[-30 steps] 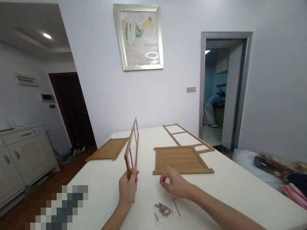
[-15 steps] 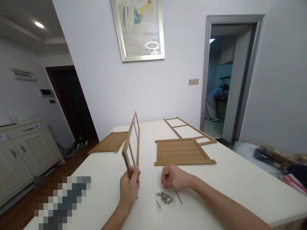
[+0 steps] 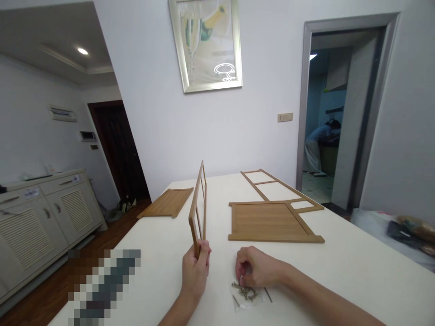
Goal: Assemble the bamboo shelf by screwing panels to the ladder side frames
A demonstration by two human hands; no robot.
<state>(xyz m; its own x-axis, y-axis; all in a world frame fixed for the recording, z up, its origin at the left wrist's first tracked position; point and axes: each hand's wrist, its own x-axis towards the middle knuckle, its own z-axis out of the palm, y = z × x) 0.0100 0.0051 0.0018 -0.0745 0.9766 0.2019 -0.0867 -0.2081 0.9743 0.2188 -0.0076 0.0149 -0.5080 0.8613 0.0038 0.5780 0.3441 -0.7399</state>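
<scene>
My left hand is closed around the near end of a slim wooden frame, which stands on edge and has open gaps between its crossbars. My right hand has its fingertips pinched together, right at a pile of screws. Whether a screw is between those fingers is hidden. The screws lie on a small clear plastic bag. Beside the bag is a thin dark metal rod, partly under my right wrist.
A wooden panel lies beyond my right hand, against another open wooden frame. A second panel lies at the far left of the white table. Another person bends over in the room through the doorway.
My right hand has lowered from above the screws onto the pile, its fingers closing together. My left hand still holds the frame upright. The whole view has shifted slightly.
</scene>
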